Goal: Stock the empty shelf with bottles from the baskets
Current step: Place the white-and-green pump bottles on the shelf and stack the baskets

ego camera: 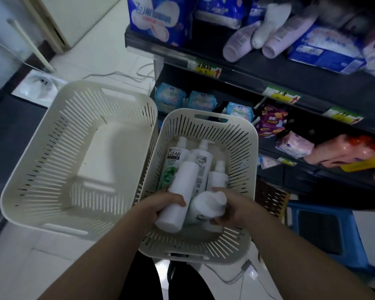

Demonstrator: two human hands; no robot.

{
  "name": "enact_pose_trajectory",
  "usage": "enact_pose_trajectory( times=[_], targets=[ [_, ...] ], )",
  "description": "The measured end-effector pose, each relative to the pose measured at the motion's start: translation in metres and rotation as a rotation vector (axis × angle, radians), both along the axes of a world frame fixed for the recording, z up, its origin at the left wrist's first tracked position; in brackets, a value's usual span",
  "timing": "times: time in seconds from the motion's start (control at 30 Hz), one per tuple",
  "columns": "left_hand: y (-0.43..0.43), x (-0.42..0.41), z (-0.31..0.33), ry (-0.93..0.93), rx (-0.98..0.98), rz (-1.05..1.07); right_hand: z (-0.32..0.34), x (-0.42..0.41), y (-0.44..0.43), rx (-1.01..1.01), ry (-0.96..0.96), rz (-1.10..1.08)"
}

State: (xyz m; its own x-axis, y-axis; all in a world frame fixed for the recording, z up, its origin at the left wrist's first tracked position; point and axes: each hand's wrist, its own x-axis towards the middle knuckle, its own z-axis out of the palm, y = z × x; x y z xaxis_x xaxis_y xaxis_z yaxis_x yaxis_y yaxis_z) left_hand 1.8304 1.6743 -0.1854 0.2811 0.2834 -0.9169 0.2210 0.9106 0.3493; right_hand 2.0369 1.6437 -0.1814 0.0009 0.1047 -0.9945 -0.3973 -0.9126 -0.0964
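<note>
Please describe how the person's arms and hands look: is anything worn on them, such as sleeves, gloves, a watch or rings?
Both forearms are bare as far as the picture shows; no sleeves reach into view. The left hand and the right hand wear no gloves. No watch, bracelet or ring shows on either wrist or on the fingers that can be seen, though the picture is somewhat blurred.

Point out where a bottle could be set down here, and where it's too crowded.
The large basket on the left is bare inside. The white floor tiles beyond it, short of the cable, are open. Crowded: the small basket, where the left hand and right hand grip bottles, and the shelves.
</note>
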Motion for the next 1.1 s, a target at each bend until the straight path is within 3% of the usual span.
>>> enact_pose_trajectory(
  times=[0.1, 0.23, 0.37, 0.47, 0.63, 0.87, 1.1],
  targets=[
    [-0.001, -0.002, -0.002, -0.016, 0.011, -0.010, -0.008, -0.004, 0.006, 0.069, -0.048, -0.228],
    [0.000, -0.001, -0.007, 0.005, -0.016, -0.019, -0.003, -0.010, 0.003, 0.149, -0.158, -0.005],
    [0.001, 0.009, -0.012, 0.005, 0.088, -0.023, -0.017, -0.007, -0.013, 0.343, -0.217, 0.381],
    [0.005, 0.014, -0.012, 0.017, 0.181, -0.050, -0.030, -0.008, -0.016, 0.435, -0.233, 0.369],
    [0.011, 0.006, 0.006, -0.008, 0.118, -0.027, -0.029, -0.015, -0.020, 0.547, -0.379, 0.336],
    [0.004, -0.005, 0.061, -0.195, 0.160, 0.141, 0.032, -0.004, 0.009, 0.785, -0.429, 0.183],
    [0.009, -0.044, 0.136, -0.384, 0.475, 0.357, 0.125, -0.045, 0.058, 1.072, -0.432, 0.280]
  ],
)
